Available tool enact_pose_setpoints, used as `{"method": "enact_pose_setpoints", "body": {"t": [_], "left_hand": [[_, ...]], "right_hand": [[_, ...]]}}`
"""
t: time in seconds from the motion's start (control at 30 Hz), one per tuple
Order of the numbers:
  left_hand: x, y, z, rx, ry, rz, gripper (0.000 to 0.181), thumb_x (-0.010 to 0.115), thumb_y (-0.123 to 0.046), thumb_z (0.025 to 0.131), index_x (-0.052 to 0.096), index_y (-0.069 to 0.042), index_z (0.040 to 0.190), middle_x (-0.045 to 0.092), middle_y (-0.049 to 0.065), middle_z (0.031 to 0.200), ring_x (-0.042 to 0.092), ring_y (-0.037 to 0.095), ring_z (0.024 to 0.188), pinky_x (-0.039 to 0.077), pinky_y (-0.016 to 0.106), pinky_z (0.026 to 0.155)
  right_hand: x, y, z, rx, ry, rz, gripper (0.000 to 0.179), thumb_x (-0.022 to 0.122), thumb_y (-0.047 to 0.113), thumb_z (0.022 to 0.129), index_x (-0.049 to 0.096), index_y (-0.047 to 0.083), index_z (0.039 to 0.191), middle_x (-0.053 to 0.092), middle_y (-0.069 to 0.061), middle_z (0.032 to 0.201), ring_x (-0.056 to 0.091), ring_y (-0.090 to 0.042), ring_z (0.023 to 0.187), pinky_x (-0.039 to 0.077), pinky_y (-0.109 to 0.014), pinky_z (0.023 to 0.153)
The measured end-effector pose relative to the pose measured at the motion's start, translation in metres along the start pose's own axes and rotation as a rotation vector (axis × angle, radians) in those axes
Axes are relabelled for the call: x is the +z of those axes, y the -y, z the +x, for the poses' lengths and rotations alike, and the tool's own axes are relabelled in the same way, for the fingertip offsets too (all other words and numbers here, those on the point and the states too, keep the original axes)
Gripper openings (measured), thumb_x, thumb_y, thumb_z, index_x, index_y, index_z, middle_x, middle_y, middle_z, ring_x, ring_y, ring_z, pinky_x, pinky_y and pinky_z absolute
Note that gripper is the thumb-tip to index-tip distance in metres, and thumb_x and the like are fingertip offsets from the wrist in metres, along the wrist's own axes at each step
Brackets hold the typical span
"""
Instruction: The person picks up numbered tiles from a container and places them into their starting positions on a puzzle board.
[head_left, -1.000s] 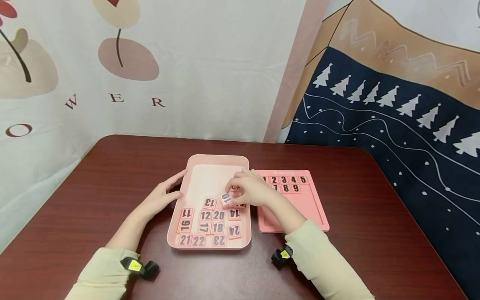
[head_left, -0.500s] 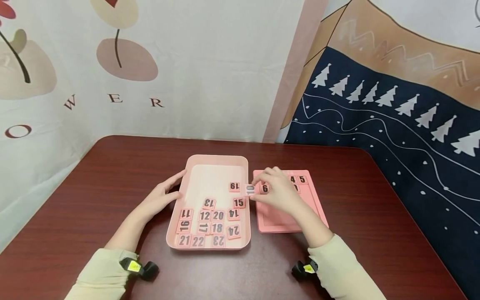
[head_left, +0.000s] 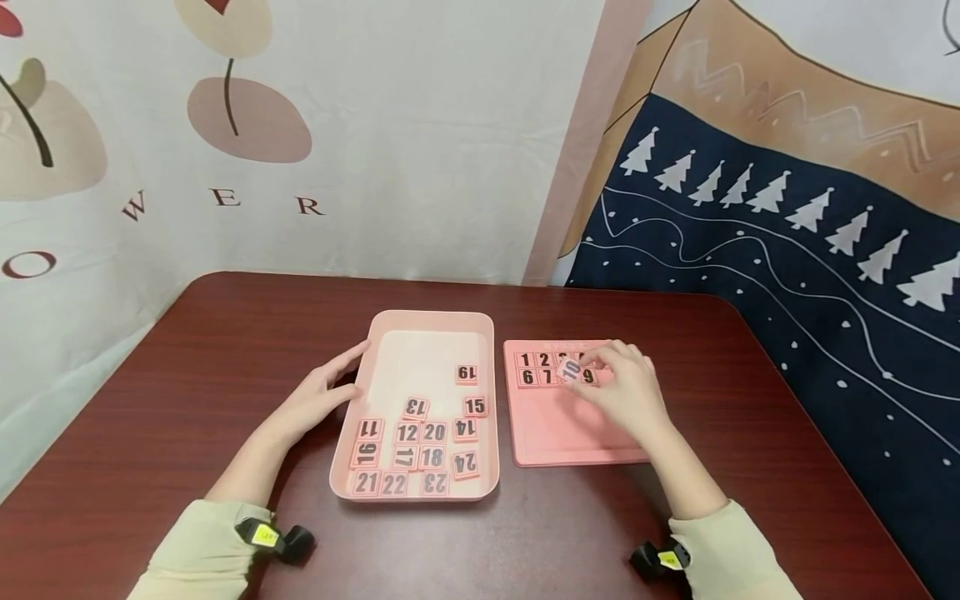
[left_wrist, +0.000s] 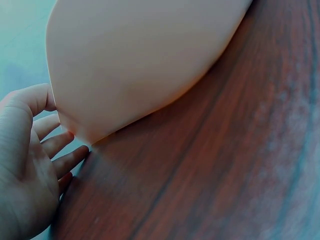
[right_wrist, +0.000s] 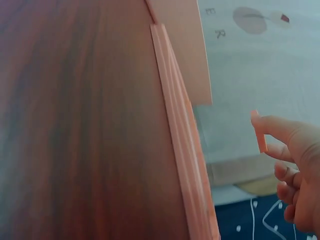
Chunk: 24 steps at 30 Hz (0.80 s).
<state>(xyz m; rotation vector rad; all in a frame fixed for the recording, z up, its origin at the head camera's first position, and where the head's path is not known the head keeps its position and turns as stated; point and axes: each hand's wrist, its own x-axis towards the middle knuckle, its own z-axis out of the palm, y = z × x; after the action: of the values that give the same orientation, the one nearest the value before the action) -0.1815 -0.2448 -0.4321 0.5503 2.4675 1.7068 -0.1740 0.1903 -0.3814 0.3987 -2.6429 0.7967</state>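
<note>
A pale pink tray (head_left: 339,475) holds several number tiles, among them a 19 tile (head_left: 467,374) and a 15 tile (head_left: 476,407). My left hand (head_left: 318,396) rests against its left side, thumb and fingers spread along the wall; in the left wrist view the fingertips touch the tray (left_wrist: 125,65). Between thumb and forefinger, my right hand (head_left: 628,392) pinches the number 10 tile (head_left: 570,369), held tilted over the pink number board (head_left: 570,433). Seen edge-on in the right wrist view, the tile (right_wrist: 259,132) stands out from the fingertips. It covers the 8 spot.
Two rows of tiles line the board's top, including a 1 tile (head_left: 525,359) and a 6 tile (head_left: 527,377). The dark wooden table (head_left: 450,550) reaches back to a printed curtain (head_left: 420,167). Tray and board stand side by side with a narrow gap.
My right hand has carried the number 10 tile rightward out of the tray, past its rim, to over the board's number rows. The left hand has stayed at the tray's side.
</note>
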Motion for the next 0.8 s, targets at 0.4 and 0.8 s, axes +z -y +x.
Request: {"method": "enact_pose_setpoints", "body": {"t": [0.4, 0.8], "left_hand": [[0.0, 0.001, 0.0, 0.002, 0.002, -0.008, 0.068, 0.056, -0.001, 0.09, 0.028, -0.006, 0.151, 0.035, 0.026, 0.146, 0.034, 0.035, 0.13, 0.034, 0.014, 0.09], [-0.001, 0.002, 0.0, 0.007, 0.01, -0.014, 0.068, 0.055, -0.002, 0.09, 0.027, -0.007, 0.152, 0.036, 0.026, 0.146, 0.035, 0.035, 0.13, 0.035, 0.014, 0.09]], "right_hand": [[-0.009, -0.034, -0.012, 0.213, -0.045, -0.08, 0.034, 0.082, 0.029, 0.073, 0.068, 0.005, 0.091, 0.057, -0.011, 0.082, 0.047, -0.026, 0.081, 0.032, -0.045, 0.077], [-0.004, -0.042, -0.018, 0.395, 0.056, -0.141, 0.037, 0.078, 0.037, 0.077, 0.065, 0.005, 0.089, 0.057, -0.009, 0.077, 0.052, -0.026, 0.072, 0.038, -0.038, 0.062]]}}
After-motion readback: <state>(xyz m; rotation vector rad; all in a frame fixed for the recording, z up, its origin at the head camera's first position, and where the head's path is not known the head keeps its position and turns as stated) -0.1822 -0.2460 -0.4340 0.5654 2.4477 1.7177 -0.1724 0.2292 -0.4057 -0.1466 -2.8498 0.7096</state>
